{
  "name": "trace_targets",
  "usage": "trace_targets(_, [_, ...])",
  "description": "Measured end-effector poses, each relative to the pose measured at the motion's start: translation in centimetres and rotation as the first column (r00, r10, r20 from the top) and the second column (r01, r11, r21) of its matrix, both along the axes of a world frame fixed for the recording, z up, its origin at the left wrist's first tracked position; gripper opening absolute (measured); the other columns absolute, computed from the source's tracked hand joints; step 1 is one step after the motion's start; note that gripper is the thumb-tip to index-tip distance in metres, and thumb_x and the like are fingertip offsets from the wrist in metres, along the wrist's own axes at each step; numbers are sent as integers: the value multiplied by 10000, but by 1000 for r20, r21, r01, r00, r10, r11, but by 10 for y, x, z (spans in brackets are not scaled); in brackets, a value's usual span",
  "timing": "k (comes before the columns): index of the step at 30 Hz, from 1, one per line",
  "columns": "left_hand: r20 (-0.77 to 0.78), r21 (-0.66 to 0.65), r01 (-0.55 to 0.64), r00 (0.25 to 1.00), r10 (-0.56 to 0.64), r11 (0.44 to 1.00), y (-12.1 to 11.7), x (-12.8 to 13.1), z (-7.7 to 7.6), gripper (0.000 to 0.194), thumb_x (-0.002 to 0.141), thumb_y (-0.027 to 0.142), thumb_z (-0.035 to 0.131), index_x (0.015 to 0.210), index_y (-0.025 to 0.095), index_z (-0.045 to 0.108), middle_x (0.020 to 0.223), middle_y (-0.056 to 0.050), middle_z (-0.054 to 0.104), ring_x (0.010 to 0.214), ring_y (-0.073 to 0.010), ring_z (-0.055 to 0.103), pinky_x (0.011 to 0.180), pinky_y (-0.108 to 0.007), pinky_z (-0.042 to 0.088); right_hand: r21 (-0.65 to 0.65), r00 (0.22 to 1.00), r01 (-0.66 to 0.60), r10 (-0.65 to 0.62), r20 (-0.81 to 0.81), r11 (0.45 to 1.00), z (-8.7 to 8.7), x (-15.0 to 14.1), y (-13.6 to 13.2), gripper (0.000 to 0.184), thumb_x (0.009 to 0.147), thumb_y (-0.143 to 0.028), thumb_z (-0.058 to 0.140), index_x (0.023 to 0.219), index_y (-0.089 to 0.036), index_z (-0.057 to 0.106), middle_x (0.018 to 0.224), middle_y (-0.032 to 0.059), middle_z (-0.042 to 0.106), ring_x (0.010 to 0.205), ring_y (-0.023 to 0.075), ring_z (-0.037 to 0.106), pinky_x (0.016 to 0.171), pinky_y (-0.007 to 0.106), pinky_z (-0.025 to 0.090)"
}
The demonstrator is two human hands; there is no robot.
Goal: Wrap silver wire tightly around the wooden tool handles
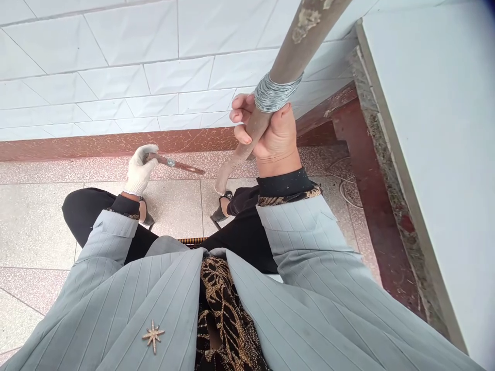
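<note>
My left hand (138, 172), in a white knitted glove, is closed around one end of a slim brown wooden stick (187, 167). The stick points right, with a slot near its far tip and a little silvery wire wound round it. My right hand (273, 129) is bare and wrapped round a thick wooden pole (292, 59), just below a wide coil of silvery wire (277, 93). The pole slants from the top edge down to a curved lower end near my right shoe. Whether wire runs between stick and pole I cannot tell.
A white tiled wall (116, 82) with a reddish-brown base strip (116, 143) stands in front. At right is a white-topped slab (436, 129) with a rough edge, above a dark red support (371, 185). Thin loose wire (350, 198) lies on the speckled floor (178, 206) beside it.
</note>
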State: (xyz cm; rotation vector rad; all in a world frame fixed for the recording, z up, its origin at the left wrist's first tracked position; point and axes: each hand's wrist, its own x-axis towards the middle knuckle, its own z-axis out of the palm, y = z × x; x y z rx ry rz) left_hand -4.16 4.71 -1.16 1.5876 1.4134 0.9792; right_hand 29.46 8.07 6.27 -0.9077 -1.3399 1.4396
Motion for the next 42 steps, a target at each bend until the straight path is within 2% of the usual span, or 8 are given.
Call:
trace_targets(3, [87,34,-34,996,31,999,-1,2,-5,470,732,127,613,1196,201,608,1220,-84,694,1127,-204,649,1030,-401,532,-22,998,-6,4,-59,1000,-4,-13,0,725,608,-949,716,898,-286,670,1064,127,705,1047,276,655,511,300,459])
trace_targets(7, [73,-71,190,980,-185,979,-3,8,-13,482,722,95,599,1193,195,630,1188,-77,709,1090,-203,668,1019,-408,531,82,927,-61,87,-364,995,-11,-38,3,731,555,-913,788,849,-251,694,1010,110,722,862,225,679,403,262,375])
trace_targets(10, [96,-130,339,940,-329,932,-5,13,-19,481,724,87,621,1193,191,650,1180,-77,721,1069,-206,679,992,-396,542,79,906,-83,108,-410,993,-11,-47,9,654,575,-805,870,902,-258,723,1030,89,743,901,215,692,419,249,407])
trace_targets(16, [426,-138,581,766,-482,802,-9,13,-5,373,769,267,853,1088,172,686,966,-63,745,838,-199,744,784,-338,584,-25,823,135,-126,-555,991,-10,-39,24,433,739,-552,889,972,-219,739,1080,39,769,1027,160,681,507,189,469])
trace_targets(20, [540,-29,420,770,-340,907,-10,4,9,505,662,448,987,960,196,665,931,-41,746,849,-187,746,761,-306,608,-95,824,260,-272,-496,961,-14,-20,29,431,710,-562,913,973,-283,715,1112,6,746,1127,178,630,570,230,507])
trace_targets(24, [598,32,261,768,-228,965,-9,-3,17,553,595,478,1021,878,211,627,912,-9,722,864,-161,729,785,-279,614,-58,886,244,-246,-394,968,-14,3,27,582,609,-670,938,1024,-351,683,1201,-1,737,1317,271,532,686,335,512])
trace_targets(33, [593,-106,336,777,-212,936,-7,-3,17,578,645,420,996,1077,180,697,960,-57,734,856,-179,717,743,-287,597,60,908,189,-151,-392,980,-16,7,22,586,651,-715,888,1056,-348,675,1143,44,719,1159,258,572,628,341,416])
trace_targets(42, [479,-253,355,854,-202,900,-6,14,-7,377,742,237,854,1089,144,741,985,-72,744,842,-154,679,755,-284,551,132,952,81,-38,-303,988,-6,-31,17,607,567,-805,852,933,-337,725,1154,82,714,1100,291,629,525,355,408])
